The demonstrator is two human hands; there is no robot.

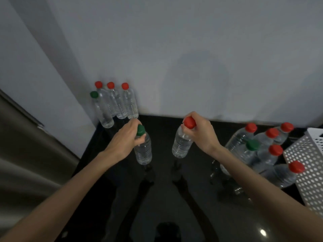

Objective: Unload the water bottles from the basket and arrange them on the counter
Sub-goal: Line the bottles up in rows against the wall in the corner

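- I am holding one water bottle in each of my hands, both above the dark surface [162, 198].
- My left hand [125, 138] is gripping the green-capped bottle [143, 151] at its neck, just under the cap.
- My right hand [201, 131] is gripping the red-capped bottle [181, 144] around the cap and neck.
- Both bottles are hanging with the long axis nearly upright, the caps at my fingers and the bottoms pointing down to the surface; the red-capped one is leaning a little.
- The arranged row [115, 105], three red caps and one green, is standing against the wall, beyond my left hand and a little to its left.
- My left hand is much nearer to that row, so I think the green-capped bottle should go there first, beside the last bottle.
- My right hand has to travel across to the left to reach the same place.
- More bottles [258, 151] are standing in a group to the right of my right hand, beside the white basket [307, 165] with holes.
- I am not seeing any label, brand or writing on the bottles; they are looking plain and clear.
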